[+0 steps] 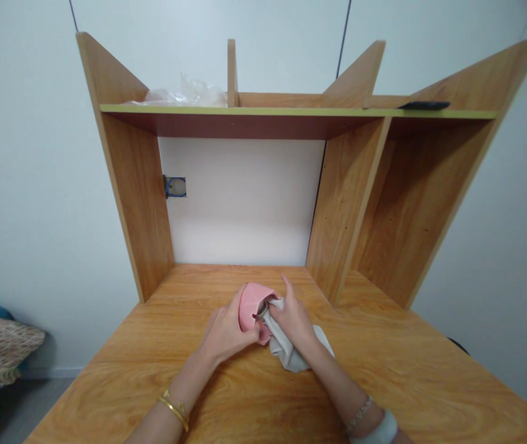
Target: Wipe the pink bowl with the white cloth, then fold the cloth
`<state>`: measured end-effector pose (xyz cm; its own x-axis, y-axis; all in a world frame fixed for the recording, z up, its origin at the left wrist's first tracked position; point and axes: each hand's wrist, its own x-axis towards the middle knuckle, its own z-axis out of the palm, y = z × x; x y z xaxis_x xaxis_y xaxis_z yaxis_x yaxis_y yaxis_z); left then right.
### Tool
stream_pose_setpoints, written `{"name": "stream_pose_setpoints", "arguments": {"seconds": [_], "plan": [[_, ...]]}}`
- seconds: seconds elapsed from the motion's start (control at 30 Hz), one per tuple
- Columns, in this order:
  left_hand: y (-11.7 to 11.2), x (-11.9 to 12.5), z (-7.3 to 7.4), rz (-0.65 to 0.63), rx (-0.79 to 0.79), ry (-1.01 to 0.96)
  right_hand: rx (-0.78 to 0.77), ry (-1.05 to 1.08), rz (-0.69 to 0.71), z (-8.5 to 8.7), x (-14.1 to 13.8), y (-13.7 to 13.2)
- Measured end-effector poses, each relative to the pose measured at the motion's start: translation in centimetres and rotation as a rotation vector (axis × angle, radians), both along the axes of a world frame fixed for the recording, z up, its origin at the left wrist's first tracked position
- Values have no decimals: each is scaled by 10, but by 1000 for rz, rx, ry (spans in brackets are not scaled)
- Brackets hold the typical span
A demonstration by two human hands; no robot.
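Observation:
A pink cup (253, 301) is tilted over the wooden desk, its opening turned to the right. My left hand (227, 330) is closed around its left side, with the thumb near the lower edge. A light grey cloth (286, 345) runs from the cup's mouth down to the desk on the right. My right hand (295, 317) grips the cloth at the opening, its fingers partly inside the cup and one finger sticking up. The inside of the cup is mostly hidden by the cloth and fingers.
The wooden desk (152, 364) carries a shelf unit (245, 111) at its back. A clear plastic bag (189, 94) and a flat black object (424, 105) lie on the upper shelf. An open wall socket box (175, 187) shows behind. A patterned cloth (2, 345) drapes over something blue at left.

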<state>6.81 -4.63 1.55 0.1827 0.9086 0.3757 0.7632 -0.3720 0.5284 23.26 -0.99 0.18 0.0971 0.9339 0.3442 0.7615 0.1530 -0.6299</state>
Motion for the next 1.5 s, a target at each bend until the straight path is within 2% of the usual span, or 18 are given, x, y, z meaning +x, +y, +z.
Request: {"name": "stream_pose_setpoints", "arguments": {"seconds": [0.13,0.3,0.47,0.67,0.8,0.9,1.07,1.17,1.3,1.5], "plan": [[-4,0,7,40,-9,140,9,-174,-21,6,-1,-6],[-5,-1,12,34,-34,218,14,-354,-64,10,-2,-11],[-6,-3,13,1,-3,250,65,-413,-6,10,-2,-13],[-4,-6,11,-19,3,106,78,-292,81,3,-3,-13],[0,-5,7,-12,-9,-133,110,-60,39,-5,-2,-7],[1,0,2,-22,-23,-205,135,126,25,-11,-1,-1],[0,7,-6,-140,-34,-289,164,269,24,-19,-4,5],[3,7,-7,-210,3,-351,135,287,27,-20,-7,7],[4,5,-5,-183,21,-308,66,223,-16,-16,-7,6],[-2,4,2,-130,10,-197,19,-46,-113,2,-1,-2]]}}
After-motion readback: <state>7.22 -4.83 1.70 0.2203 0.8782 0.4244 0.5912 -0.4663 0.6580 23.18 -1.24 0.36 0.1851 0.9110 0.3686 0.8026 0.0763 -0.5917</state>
